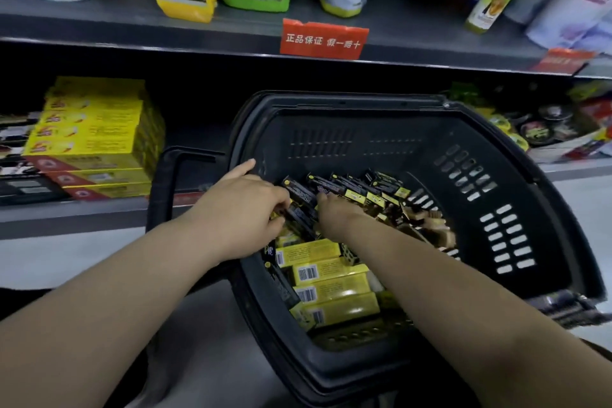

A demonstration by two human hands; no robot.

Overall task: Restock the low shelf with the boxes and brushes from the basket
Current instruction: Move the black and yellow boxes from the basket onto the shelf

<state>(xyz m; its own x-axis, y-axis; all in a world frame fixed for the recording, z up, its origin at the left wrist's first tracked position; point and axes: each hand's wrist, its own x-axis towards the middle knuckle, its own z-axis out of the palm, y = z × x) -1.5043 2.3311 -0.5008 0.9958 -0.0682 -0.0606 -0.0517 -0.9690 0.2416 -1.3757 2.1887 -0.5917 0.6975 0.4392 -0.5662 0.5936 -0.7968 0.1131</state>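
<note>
A black plastic basket (pixel 496 156) stands tilted in front of the low shelf (pixel 66 212). Inside lie several yellow boxes (pixel 328 288), a row of black-and-yellow boxes (pixel 357 187) and wooden brushes (pixel 427 222) at the right. Both hands reach into the basket. My left hand (pixel 245 209) has its fingers curled round a black box (pixel 299 195). Just right of that box, my right hand (pixel 334 212) digs among the black boxes with fingertips hidden; I cannot tell what it holds.
A stack of yellow boxes (pixel 96 132) stands on the low shelf at the left. Dark tins and packets (pixel 543 129) fill the shelf at the right. The upper shelf (pixel 198 40) with bottles and a red label (pixel 323 40) overhangs. The basket handle (pixel 169 182) hangs at left.
</note>
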